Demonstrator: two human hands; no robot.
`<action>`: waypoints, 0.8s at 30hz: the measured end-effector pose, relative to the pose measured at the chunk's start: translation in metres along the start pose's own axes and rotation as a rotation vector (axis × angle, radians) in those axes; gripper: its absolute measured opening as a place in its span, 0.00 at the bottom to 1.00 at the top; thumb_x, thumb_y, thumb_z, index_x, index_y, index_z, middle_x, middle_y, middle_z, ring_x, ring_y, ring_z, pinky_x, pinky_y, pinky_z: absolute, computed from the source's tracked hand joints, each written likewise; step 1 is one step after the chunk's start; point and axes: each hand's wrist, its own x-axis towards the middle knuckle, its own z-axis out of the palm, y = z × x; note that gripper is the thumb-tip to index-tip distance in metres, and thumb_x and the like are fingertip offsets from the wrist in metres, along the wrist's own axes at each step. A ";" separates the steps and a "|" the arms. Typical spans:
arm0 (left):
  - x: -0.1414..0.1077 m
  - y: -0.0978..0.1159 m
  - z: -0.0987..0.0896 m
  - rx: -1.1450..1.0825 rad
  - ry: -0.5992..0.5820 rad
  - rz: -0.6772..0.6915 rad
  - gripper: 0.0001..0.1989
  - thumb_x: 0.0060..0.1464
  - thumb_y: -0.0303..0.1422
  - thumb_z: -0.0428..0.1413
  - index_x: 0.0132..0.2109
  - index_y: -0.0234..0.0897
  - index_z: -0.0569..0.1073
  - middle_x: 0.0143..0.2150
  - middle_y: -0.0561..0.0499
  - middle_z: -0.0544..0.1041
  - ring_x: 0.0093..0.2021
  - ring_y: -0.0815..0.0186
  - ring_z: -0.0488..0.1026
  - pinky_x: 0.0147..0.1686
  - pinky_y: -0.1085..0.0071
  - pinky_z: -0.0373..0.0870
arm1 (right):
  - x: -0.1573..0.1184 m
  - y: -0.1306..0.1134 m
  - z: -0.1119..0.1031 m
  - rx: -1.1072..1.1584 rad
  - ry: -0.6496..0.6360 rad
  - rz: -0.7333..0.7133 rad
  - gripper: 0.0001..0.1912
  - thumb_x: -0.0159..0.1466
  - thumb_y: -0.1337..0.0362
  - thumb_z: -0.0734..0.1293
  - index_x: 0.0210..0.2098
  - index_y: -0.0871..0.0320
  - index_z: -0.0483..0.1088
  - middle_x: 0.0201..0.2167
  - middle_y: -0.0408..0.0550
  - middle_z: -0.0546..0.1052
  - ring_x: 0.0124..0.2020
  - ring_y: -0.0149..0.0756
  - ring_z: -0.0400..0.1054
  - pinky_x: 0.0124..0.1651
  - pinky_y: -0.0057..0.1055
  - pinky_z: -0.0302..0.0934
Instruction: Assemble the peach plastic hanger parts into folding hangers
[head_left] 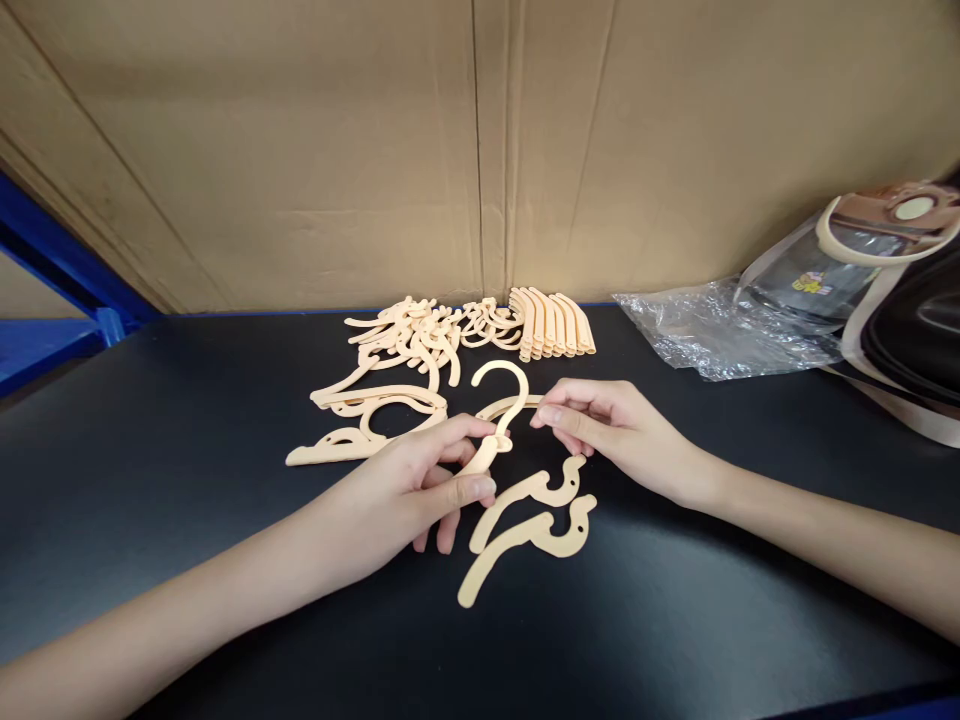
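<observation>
My left hand (439, 480) is closed on a cream plastic hanger piece whose curved hook (517, 385) rises above the fingers. Its lower part is mostly covered by the thumb and fingers. Across from it, my right hand (600, 415) pinches the end of a curved hanger arm (499, 407), which passes behind the hook. Whether this arm is joined to the hook piece cannot be seen. Below the hands, two flat curved pieces with wavy ends, an upper piece (510, 500) and a lower piece (499, 560), lie side by side on the black table (637, 620).
Hanger assemblies (375, 398) lie left of my hands. Behind are a loose heap of cream parts (409, 325), several hooks (487, 325) and a neat row of curved arms (551, 322). Clear plastic wrapping (720, 330) and a bag (911, 310) occupy the right. Cardboard (337, 150) stands behind.
</observation>
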 end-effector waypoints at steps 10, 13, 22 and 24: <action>0.002 0.000 -0.008 -0.374 -0.084 -0.061 0.18 0.59 0.36 0.58 0.54 0.40 0.63 0.42 0.50 0.75 0.28 0.69 0.76 0.25 0.72 0.75 | 0.006 0.012 -0.004 -0.637 0.188 -0.237 0.12 0.68 0.62 0.64 0.50 0.53 0.71 0.49 0.50 0.76 0.51 0.44 0.68 0.54 0.44 0.61; 0.003 0.000 -0.010 -0.368 -0.085 -0.054 0.19 0.60 0.35 0.58 0.55 0.42 0.63 0.43 0.50 0.75 0.30 0.68 0.77 0.27 0.72 0.76 | 0.007 0.013 -0.005 -0.740 0.155 -0.223 0.13 0.68 0.62 0.64 0.52 0.53 0.70 0.48 0.49 0.77 0.50 0.44 0.68 0.52 0.44 0.59; 0.003 -0.004 -0.009 -0.377 -0.066 -0.011 0.24 0.61 0.33 0.55 0.61 0.45 0.55 0.53 0.45 0.73 0.35 0.66 0.78 0.29 0.71 0.77 | 0.004 0.010 0.002 -0.861 0.119 -0.217 0.17 0.69 0.74 0.54 0.49 0.58 0.69 0.43 0.52 0.75 0.46 0.44 0.69 0.46 0.41 0.61; 0.004 -0.006 -0.008 -0.402 -0.067 0.002 0.23 0.61 0.31 0.55 0.59 0.45 0.54 0.52 0.46 0.73 0.33 0.68 0.77 0.25 0.73 0.75 | 0.003 0.009 0.002 -0.805 0.115 -0.202 0.18 0.67 0.75 0.52 0.49 0.58 0.68 0.43 0.52 0.74 0.43 0.42 0.70 0.44 0.39 0.63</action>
